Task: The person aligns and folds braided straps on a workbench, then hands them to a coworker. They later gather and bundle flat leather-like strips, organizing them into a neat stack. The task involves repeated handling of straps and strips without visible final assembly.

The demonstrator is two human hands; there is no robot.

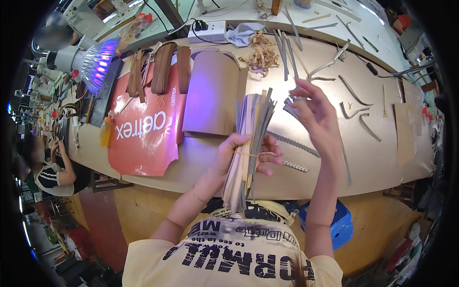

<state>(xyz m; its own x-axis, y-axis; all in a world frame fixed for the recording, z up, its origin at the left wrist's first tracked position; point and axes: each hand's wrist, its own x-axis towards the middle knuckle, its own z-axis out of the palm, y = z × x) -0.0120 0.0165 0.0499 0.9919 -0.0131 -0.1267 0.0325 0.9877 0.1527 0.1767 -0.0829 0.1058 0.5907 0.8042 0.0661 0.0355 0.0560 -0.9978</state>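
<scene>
Fingers of the left hand (pixel 228 152) are clamping banded strips (pixel 245 128), seemingly keeping them together; whether the right hand (pixel 317 110) is pinching anything, I cannot tell

Craft workshop, indoors | braided strips (pixel 295 143) lie across a long worktable (pixel 366 155) | curled scraps (pixel 262 53) heap near a white power strip (pixel 208 32) | a lamp (pixel 99 64) glows violet | a co-worker (pixel 53 176) sits at far left, amid cluttered work surfaces (pixel 334 24)

Strip bundle (pixel 249 138), blurred low, hides part of left hand (pixel 228 151) behind it; right of bundle, right hand (pixel 317 114) blurred at fingertips, grip unclear.
</scene>
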